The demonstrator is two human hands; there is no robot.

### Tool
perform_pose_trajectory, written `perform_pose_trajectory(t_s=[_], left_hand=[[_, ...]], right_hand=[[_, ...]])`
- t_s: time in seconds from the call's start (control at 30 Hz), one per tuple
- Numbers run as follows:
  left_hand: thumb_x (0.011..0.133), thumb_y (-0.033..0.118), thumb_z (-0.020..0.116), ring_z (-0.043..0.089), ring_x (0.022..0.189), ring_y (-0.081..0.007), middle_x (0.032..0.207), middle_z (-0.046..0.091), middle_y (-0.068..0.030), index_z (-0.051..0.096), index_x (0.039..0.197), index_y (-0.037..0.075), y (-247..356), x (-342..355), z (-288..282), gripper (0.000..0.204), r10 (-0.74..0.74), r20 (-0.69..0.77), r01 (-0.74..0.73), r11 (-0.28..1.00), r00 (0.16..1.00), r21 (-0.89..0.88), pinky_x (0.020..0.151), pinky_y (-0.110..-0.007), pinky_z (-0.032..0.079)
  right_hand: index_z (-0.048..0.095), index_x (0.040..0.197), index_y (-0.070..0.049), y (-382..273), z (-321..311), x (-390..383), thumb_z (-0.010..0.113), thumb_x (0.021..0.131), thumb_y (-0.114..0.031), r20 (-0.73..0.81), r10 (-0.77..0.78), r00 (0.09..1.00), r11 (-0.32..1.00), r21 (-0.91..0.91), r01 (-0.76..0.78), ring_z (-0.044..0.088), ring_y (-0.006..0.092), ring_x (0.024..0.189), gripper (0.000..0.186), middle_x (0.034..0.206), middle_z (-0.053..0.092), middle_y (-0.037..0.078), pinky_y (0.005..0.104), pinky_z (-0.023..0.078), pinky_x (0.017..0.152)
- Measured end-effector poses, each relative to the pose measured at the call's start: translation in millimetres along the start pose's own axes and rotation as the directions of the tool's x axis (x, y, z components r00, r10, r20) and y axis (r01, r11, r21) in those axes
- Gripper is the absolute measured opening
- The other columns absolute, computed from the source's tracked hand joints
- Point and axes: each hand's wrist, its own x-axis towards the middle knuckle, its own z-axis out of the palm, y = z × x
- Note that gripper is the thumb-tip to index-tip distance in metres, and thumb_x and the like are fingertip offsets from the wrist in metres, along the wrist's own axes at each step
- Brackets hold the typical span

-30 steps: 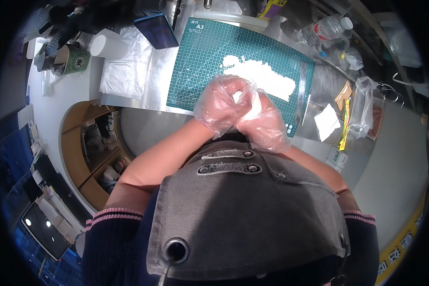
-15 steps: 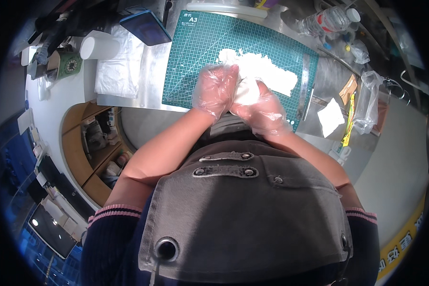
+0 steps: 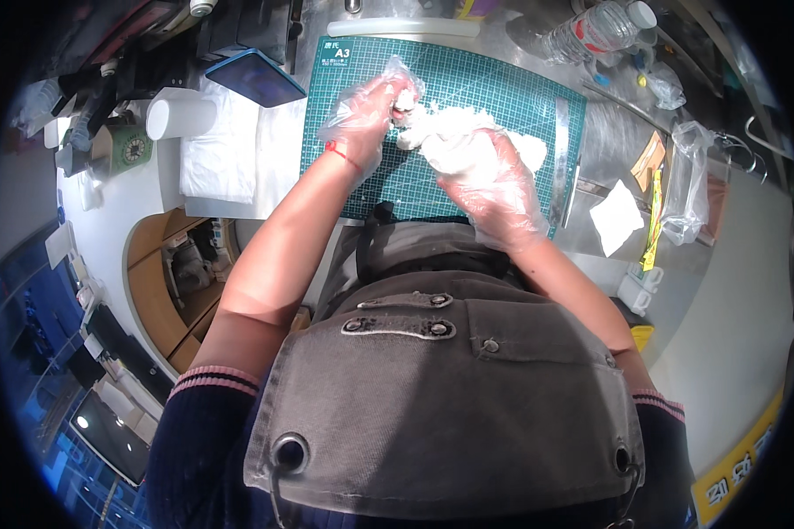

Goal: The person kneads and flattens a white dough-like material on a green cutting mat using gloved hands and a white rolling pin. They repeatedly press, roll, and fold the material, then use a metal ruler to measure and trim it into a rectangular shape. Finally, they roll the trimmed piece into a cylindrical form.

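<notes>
Both of my hands wear clear plastic gloves. My left hand (image 3: 362, 119) is over the left part of a green cutting mat (image 3: 335, 181), a red cord round its wrist. Its fingers are curled round a small white clump (image 3: 405, 100). My right hand (image 3: 505, 196) holds a larger, soft-looking white lump (image 3: 457, 152) above the middle of the mat, thumb and fingers along its right side. More of the white, crumbly material (image 3: 529, 152) lies on the mat behind and beside this lump. Glare hides its texture, and I cannot tell what it is.
Left of the mat are a phone (image 3: 256, 78), a white cup (image 3: 181, 117) and folded plastic sheets (image 3: 216, 167). A water bottle (image 3: 595, 33) lies at the back right. A white paper (image 3: 616, 219), a yellow strip (image 3: 652, 220) and a clear bag (image 3: 688, 181) are at right.
My hands were together over the white lump. Now my left hand has moved left and away with a small white clump, while the lump stays in my right hand.
</notes>
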Motion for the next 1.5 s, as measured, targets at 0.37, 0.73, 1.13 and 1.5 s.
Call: perform_pose_trajectory(t_s=[0.37,0.73,1.13,1.5], left_hand=[[0.101,0.039,0.067,0.065,0.084,-0.0132,0.104,0.075,-0.0063,0.074,0.116,0.006,43,-48,31,0.037,-0.051,0.14,-0.01,0.913,0.989,0.409,0.08,-0.03,0.052],[0.098,0.035,0.068,0.055,0.061,-0.0104,0.067,0.061,-0.0018,0.068,0.086,0.002,77,-52,14,0.036,-0.378,0.476,0.062,0.83,0.794,0.555,0.058,-0.03,0.046],[0.083,0.023,0.069,0.058,0.061,-0.0124,0.064,0.064,-0.0058,0.071,0.081,0.001,72,-63,18,0.022,-0.32,0.58,-0.15,0.771,0.749,0.619,0.06,-0.034,0.048],[0.081,0.04,0.071,0.058,0.064,-0.0096,0.068,0.064,0.0,0.067,0.08,0.005,59,-77,5,0.034,-0.29,0.595,-0.049,0.872,0.75,0.487,0.061,-0.031,0.045]], right_hand=[[0.052,0.133,-0.003,-4,-20,-5,0.089,0.079,-0.013,-0.038,-0.023,0.999,0.998,-0.052,0.021,0.063,0.0188,0.115,0.067,0.124,0.064,0.01,0.0347,0.053,0.099],[0.055,0.132,-0.008,-44,-33,-6,0.094,0.067,-0.021,0.092,-0.318,0.944,0.851,-0.412,0.327,0.07,0.0309,0.104,0.077,0.124,0.065,0.013,0.0396,0.059,0.084],[0.055,0.133,-0.012,-56,-45,-14,0.093,0.061,-0.017,0.268,-0.441,0.857,0.76,-0.397,0.515,0.073,0.0333,0.098,0.081,0.124,0.067,0.012,0.0394,0.061,0.078],[0.054,0.125,-0.012,-57,-40,-14,0.09,0.068,-0.02,0.235,-0.509,0.828,0.763,-0.321,0.56,0.075,0.0278,0.083,0.068,0.119,0.068,0.007,0.0351,0.062,0.064]])
